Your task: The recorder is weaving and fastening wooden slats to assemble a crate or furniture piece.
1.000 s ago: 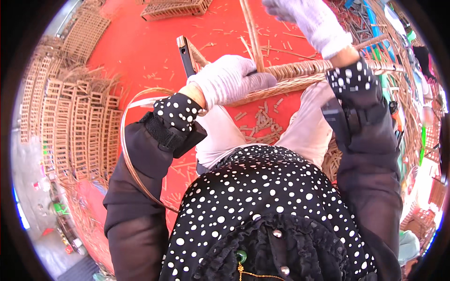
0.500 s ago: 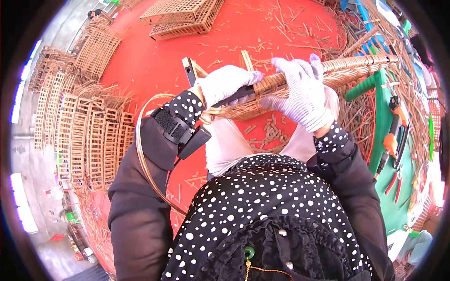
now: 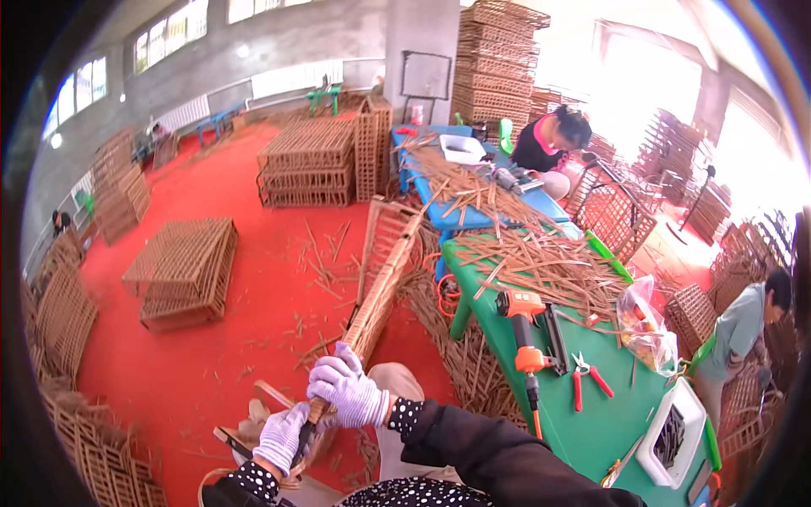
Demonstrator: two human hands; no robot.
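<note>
A long woven wicker frame slants away from my lap toward the green table, its wrapped edge facing up. My left hand, in a pale striped glove, is closed round the near end of this edge. A dark strip shows beside its fingers. Just beyond it, my right hand, gloved alike, has its fingers curled over the same edge. The underside of the frame and part of the thumbs are hidden. A loop of cane lies near my left wrist.
The green table at right bears an orange nail gun, red-handled pliers, loose cane strips and a white tray. Basket frames stand on the red floor at left. Two people work at right.
The view has swung up and to the right, showing more of the room. My right hand's fingers, spread over the frame before, now curl round its edge. My left hand keeps its hold.
</note>
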